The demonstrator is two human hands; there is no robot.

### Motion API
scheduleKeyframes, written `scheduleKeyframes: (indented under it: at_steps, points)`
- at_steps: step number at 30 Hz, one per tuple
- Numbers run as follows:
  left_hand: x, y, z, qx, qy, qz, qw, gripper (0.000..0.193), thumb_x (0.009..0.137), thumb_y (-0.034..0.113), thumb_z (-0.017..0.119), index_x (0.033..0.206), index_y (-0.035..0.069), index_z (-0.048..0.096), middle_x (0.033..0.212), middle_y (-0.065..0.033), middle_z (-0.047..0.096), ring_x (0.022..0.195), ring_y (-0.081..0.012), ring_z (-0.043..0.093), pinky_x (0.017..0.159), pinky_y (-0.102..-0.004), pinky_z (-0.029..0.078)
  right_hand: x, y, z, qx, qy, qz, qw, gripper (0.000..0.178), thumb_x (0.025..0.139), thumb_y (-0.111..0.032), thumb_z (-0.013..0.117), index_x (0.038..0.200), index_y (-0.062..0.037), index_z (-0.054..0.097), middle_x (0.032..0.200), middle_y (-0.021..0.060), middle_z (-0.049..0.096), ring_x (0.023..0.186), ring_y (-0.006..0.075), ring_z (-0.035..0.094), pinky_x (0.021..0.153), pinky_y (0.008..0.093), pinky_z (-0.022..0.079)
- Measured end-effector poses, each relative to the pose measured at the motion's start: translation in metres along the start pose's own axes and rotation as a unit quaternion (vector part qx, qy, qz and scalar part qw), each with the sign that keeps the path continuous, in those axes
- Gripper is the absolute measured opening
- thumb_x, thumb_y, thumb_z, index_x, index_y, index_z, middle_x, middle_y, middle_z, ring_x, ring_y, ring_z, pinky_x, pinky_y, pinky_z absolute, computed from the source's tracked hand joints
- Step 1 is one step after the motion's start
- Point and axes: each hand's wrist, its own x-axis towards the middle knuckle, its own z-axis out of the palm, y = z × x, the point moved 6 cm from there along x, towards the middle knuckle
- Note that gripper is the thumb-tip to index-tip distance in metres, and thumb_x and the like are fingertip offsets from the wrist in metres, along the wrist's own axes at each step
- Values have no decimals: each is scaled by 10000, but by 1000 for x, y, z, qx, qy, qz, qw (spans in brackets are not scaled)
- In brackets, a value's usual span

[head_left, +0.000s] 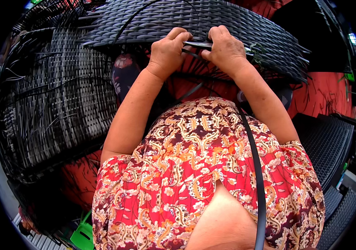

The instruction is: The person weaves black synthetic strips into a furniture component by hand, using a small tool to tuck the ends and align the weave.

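Observation:
A dark grey woven wicker panel (157, 23) lies across my lap, with loose strand ends along its near edge. At that edge my left hand (167, 52) is closed, thumb and fingers pinched on a flat dark strand. Close beside it, my right hand (226, 48) is wrapped around a slim, silvery pointed metal tool (198, 43). The tool's tip reaches toward my left fingers, and a bit of it shows past the right side of my right hand. My fingers hide most of the tool, so its exact kind cannot be made out. A thin dark strand loops over the panel.
To the left stands a large grey wicker piece (65, 91) with frayed ends. Dark woven panels (326, 141) are stacked at the right. Strand scraps lie on the red floor (326, 93). A green plastic object (82, 236) is at lower left. A long black strip (255, 166) hangs down my front.

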Motion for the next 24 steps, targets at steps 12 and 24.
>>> scheduleKeyframes:
  at_steps: [12,24]
  points:
    - [1,-42,-46,-20,57,-52,997,374,707,37,725,1071,62,642,1102,-54,613,968,-212,620,854,-283,498,16,12,-12,87,12,-67,994,461,730,-262,735,1099,-68,538,1106,114,525,952,296,600,837,391,492]
    - [6,-57,-43,47,-36,-61,996,427,670,71,748,1081,126,645,1093,-20,611,948,-225,619,805,-297,508,33,-40,-2,23,-49,-86,995,451,770,-278,703,1158,-94,562,1137,111,539,1016,313,582,870,400,486]
